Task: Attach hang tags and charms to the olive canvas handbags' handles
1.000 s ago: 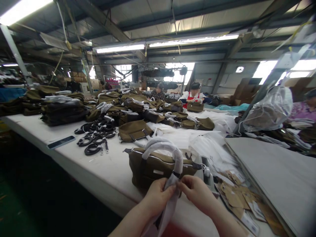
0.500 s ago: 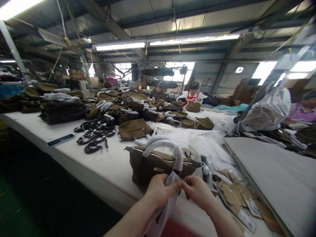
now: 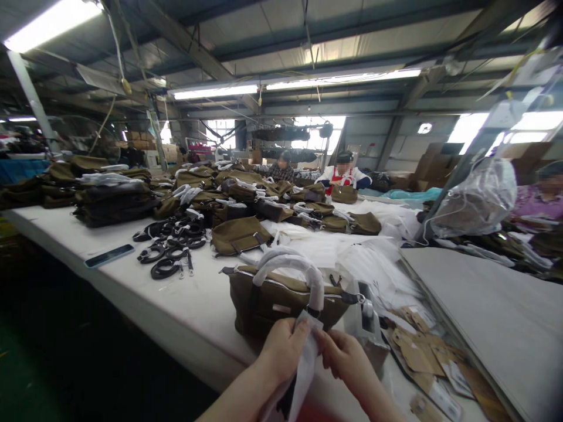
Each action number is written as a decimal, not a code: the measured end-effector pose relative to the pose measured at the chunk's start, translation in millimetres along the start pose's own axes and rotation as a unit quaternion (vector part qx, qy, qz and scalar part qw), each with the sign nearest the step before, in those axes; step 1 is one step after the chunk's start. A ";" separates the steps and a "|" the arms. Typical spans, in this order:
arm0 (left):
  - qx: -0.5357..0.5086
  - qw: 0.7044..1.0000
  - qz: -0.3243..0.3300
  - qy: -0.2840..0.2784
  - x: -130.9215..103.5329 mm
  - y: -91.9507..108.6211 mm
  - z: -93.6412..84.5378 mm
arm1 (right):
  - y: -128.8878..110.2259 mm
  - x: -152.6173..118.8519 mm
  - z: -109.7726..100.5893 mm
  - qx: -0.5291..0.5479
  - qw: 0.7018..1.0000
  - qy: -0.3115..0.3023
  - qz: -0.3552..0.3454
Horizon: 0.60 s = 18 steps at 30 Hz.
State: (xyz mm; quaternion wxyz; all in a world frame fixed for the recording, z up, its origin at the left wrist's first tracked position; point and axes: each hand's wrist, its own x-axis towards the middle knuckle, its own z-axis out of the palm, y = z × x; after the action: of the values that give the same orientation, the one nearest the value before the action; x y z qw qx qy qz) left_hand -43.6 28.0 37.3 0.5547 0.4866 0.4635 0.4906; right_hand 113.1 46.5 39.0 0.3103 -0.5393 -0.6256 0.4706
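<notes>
An olive handbag (image 3: pixel 264 299) with a silver zip stands upright on the table, its arched handle (image 3: pixel 288 261) wrapped in white material. Just in front of it, my left hand (image 3: pixel 281 346) pinches a strip of thin white wrapping (image 3: pixel 303 366) between thumb and fingers. My right hand (image 3: pixel 341 351) is closed on the right edge of the same strip, close to the left fingertips. Something dark, perhaps a strap, shows inside the wrapping lower down. Beside the bag on the right sits a grey object (image 3: pixel 373 340) that looks like a tape dispenser.
Black coiled straps (image 3: pixel 169 252) and a phone (image 3: pixel 109 256) lie to the left on the white table (image 3: pixel 193 316). Many olive bags (image 3: pixel 241 234) are piled behind. Brown tags (image 3: pixel 417 351), white sheets (image 3: pixel 365 264) and a large board (image 3: pixel 484 305) occupy the right. Co-workers (image 3: pixel 343 173) sit beyond.
My fingers have shifted slightly on the white wrapping, and its top end now stands up above my left thumb. The right hand has dropped a little. The handbag stays in place.
</notes>
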 end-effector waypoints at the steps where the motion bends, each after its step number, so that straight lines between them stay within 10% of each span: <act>1: 0.014 1.000 0.007 0.012 0.5 0.0 -0.7 | 1.8 -1.5 0.1 0.003 1.000 0.001 -0.005; 5: 0.040 0.993 0.020 0.111 -0.5 6.6 -4.2 | 8.6 -10.7 -1.8 0.010 1.000 -0.004 -0.007; 11: -0.227 0.954 -0.122 -0.152 -35.1 1.3 -21.7 | 21.7 -43.3 11.8 0.057 0.993 -0.072 -0.069; 18: -0.044 0.992 -0.024 -0.117 -78.9 -10.0 -36.4 | 30.0 -50.7 49.8 0.214 0.971 -0.068 -0.082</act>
State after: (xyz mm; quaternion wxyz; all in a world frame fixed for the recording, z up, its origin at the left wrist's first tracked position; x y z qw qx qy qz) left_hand -85.7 -47.9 26.8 0.6377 0.5048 0.3850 0.4363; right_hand 91.4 -15.9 -0.8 0.4130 -0.3736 -0.5722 0.6020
